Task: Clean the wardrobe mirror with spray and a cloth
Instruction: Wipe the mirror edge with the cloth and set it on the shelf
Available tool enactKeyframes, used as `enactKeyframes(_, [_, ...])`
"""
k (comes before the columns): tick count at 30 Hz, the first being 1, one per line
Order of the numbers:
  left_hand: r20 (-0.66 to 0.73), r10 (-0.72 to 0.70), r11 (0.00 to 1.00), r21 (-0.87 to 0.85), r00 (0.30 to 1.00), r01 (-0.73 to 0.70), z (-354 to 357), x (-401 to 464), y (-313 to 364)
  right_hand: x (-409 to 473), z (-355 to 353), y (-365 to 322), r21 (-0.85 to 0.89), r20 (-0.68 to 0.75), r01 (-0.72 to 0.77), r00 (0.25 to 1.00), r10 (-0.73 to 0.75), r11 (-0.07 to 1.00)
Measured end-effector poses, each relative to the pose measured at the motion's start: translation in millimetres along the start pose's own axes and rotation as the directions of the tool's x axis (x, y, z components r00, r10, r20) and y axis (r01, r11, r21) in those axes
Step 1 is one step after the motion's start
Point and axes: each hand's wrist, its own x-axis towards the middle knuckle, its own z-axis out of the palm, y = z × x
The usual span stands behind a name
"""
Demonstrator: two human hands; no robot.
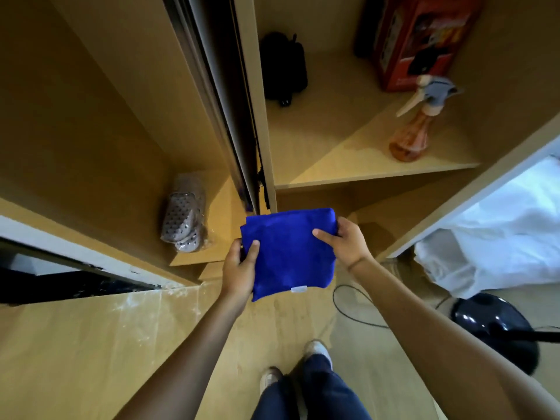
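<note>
A folded blue cloth (291,253) is held flat in front of me, below the wardrobe shelf. My left hand (239,268) grips its left edge with the thumb on top. My right hand (345,241) grips its right edge, thumb also on top. An orange spray bottle (416,128) with a white and grey trigger head stands on the wooden shelf (333,159) at the upper right, apart from both hands. The edge of the sliding wardrobe door (230,110) runs up the middle; its mirror face is not visible.
A black pouch (283,66) and a red box (415,40) sit at the back of the shelf. Wrapped grey slippers (183,216) lie on a lower left shelf. A dark fan base (497,325) with a cable and white bedding (500,231) are on the right.
</note>
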Motion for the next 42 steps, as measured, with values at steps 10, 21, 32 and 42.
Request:
enactKeyframes(10, [0.163, 0.003, 1.0, -0.011, 0.987, -0.002, 24.1, -14.6, 53.2, -28.6, -63.8, -50.9, 0.013, 0.011, -0.125, 0.992, 0.125, 0.992])
enactKeyframes(21, [0.062, 0.156, 0.983, 0.087, 0.986, -0.161, 94.5, 35.1, 119.0, 42.7, -121.3, -112.4, -0.082, 0.024, -0.017, 1.0, 0.019, 0.996])
enactKeyframes(32, [-0.125, 0.075, 0.993, 0.096, 0.989, -0.063, 128.8, 95.8, 148.3, 126.9, -107.1, -127.7, -0.064, 0.129, 0.064, 0.99, -0.055, 0.996])
enactKeyframes(42, [-0.131, -0.039, 0.986, 0.156, 0.991, 0.059, 142.8, 147.4, 156.6, 153.1, -87.3, -122.2, -0.133, -0.07, 0.22, 0.97, -0.231, 0.966])
